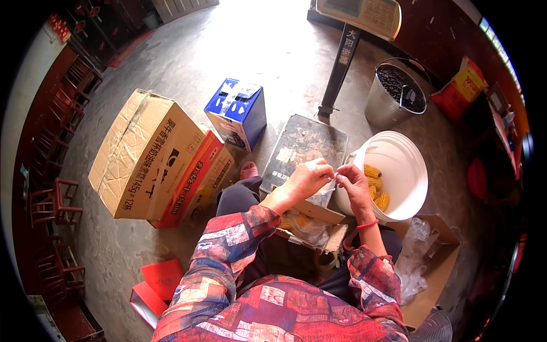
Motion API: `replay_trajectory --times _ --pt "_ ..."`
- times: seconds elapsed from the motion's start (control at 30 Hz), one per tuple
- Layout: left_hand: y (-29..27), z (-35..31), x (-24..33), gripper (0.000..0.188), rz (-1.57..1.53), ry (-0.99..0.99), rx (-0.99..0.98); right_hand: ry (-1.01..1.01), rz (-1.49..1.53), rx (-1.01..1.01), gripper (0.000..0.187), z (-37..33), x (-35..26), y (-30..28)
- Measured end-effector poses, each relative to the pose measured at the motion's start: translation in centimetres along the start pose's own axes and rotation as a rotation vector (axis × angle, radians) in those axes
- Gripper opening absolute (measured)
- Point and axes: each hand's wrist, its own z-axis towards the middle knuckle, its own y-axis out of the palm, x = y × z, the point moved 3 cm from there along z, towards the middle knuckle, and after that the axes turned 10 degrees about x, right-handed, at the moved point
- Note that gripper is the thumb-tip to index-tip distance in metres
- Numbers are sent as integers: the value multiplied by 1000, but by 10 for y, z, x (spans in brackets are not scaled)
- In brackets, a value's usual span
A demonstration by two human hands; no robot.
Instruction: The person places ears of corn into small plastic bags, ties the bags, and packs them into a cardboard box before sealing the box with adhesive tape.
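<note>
My left hand (pixel 310 178) and my right hand (pixel 354 183) meet at the fingertips, both closed in a pinch. Between them shows something tiny and whitish, too small to name. Below the hands, an open cardboard box (pixel 332 239) holds a clear plastic bag (pixel 312 229) and some yellow corn. Just right of my right hand stands a white bucket (pixel 407 171) with several corn cobs (pixel 374 183) inside. Beyond my hands lies the dark, worn platform of a scale (pixel 310 139).
Large cardboard boxes (pixel 134 154) are stacked at the left, beside a blue box (pixel 242 114). A metal pail (pixel 393 102) of dark lumps stands far right. A carton with plastic bags (pixel 419 256) is at my right, and a red box (pixel 162 279) sits lower left.
</note>
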Motion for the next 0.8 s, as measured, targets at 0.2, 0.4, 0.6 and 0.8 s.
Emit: replay_trajectory --times 0.2,0.4,0.6,0.8 --pt "0 3 3 13 -5 -102 -7 -8 -12 -38 11 -1 -1 1" --pt "5 -2 -8 16 20 -102 -29 14 20 -59 11 -5 -2 7" --pt "6 -3 -9 16 71 -75 -41 -3 5 -79 10 -3 3 6" --pt "2 -2 -4 14 105 -41 4 1 14 -63 10 -2 2 7"
